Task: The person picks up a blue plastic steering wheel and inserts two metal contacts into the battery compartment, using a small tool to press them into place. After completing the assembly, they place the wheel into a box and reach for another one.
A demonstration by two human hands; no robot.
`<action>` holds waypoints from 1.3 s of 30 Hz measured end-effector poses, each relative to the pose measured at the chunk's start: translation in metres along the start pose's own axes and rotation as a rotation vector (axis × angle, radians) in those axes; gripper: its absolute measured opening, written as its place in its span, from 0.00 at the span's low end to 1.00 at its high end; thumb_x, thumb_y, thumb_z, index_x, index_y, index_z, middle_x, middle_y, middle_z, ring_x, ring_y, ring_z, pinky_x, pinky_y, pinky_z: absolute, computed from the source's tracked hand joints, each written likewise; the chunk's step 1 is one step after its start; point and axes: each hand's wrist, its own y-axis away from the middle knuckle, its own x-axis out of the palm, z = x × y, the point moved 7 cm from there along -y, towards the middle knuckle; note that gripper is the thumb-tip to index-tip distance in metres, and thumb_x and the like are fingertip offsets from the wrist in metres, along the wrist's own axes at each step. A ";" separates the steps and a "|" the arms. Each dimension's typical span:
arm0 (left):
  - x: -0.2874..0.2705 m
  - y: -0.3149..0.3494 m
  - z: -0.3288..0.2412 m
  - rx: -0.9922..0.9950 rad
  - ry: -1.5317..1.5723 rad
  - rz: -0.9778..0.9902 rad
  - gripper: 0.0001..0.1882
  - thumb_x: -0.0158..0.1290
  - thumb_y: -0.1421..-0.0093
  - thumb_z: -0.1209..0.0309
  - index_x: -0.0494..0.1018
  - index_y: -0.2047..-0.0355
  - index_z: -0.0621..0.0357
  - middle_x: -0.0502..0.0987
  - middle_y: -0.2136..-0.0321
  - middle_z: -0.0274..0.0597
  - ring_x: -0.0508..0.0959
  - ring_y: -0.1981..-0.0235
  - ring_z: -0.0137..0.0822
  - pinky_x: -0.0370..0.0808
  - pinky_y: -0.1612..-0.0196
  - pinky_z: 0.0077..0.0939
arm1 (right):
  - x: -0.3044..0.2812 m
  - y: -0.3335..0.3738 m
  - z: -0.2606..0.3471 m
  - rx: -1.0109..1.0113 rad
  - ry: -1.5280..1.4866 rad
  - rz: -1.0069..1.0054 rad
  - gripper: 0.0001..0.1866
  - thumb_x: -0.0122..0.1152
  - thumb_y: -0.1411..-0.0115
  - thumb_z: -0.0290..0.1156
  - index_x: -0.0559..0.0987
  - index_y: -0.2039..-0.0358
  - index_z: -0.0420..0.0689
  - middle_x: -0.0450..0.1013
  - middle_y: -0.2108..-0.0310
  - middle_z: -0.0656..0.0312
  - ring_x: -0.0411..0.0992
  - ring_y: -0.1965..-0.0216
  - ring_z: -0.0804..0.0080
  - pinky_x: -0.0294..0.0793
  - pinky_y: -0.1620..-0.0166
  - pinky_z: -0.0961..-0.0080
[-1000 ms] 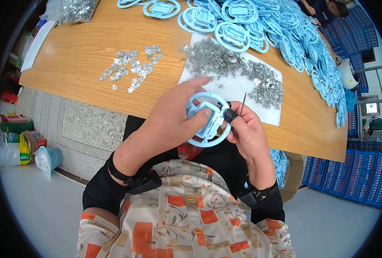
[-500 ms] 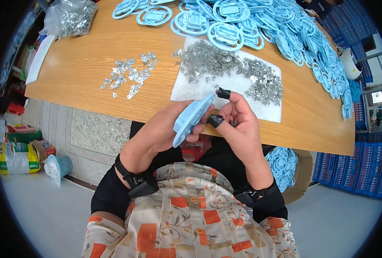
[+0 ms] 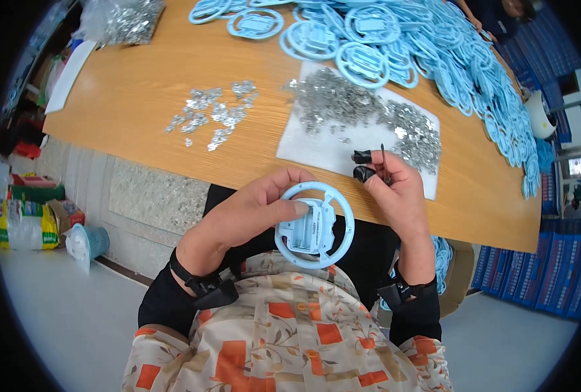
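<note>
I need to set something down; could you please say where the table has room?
The table is bare between the white strip and the scattered metal pieces, and between those pieces and the white sheet. Blue wheel-shaped parts crowd the far right; a metal heap, the sheet.

Looks like assembly workshop or small factory room. Heap of matching blue wheels [image 3: 457, 72] on wood-grain tabletop [image 3: 140, 85]; loose metal bits [image 3: 336, 98] on white mat [image 3: 313, 153], more in clear bag [image 3: 133, 23]. Left hand [image 3: 258, 209] holds single wheel [image 3: 308, 230], right hand [image 3: 401, 199] slim tool [image 3: 383, 157]. Carton [image 3: 464, 269] of blue parts [image 3: 443, 261] below tabletop. Tall blue stacks [image 3: 532, 274] at right; another person [image 3: 498, 19] beyond heap.
</note>
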 end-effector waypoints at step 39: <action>-0.065 0.073 0.000 0.140 -0.044 -0.108 0.19 0.56 0.40 0.75 0.68 0.49 0.62 0.76 0.61 0.32 0.74 0.60 0.20 0.74 0.55 0.18 | 0.173 -0.042 0.094 -0.814 0.993 0.402 0.15 0.55 0.47 0.27 0.78 0.57 0.41 0.74 0.48 0.58 0.71 0.47 0.61 0.71 0.49 0.66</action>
